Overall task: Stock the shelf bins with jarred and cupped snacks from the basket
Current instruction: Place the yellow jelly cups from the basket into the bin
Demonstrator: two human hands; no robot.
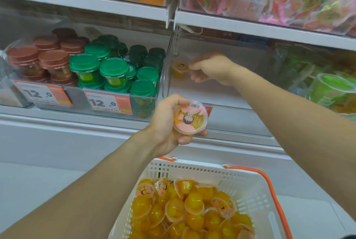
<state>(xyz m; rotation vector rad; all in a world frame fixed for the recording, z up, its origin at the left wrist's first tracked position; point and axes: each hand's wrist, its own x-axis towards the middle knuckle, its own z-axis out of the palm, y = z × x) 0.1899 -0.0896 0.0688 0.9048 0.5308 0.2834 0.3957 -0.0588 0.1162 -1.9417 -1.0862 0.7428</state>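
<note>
While the left hand [169,123] grips a pink-lidded jelly cup [190,117] mid-frame, the right hand [211,68] reaches into the clear bin [221,92] at center, fingers pinching another cup [180,69] near its left wall. White basket [240,177] at the bottom is loaded with yellow cups [192,211]

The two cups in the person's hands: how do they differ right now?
The cup in the left hand is outside the shelf, its pink printed lid facing the camera, sharp and close. The cup at the right hand is already inside the clear bin, farther back and blurred behind the plastic. Both look like the same yellow jelly cups as those in the basket.
</note>
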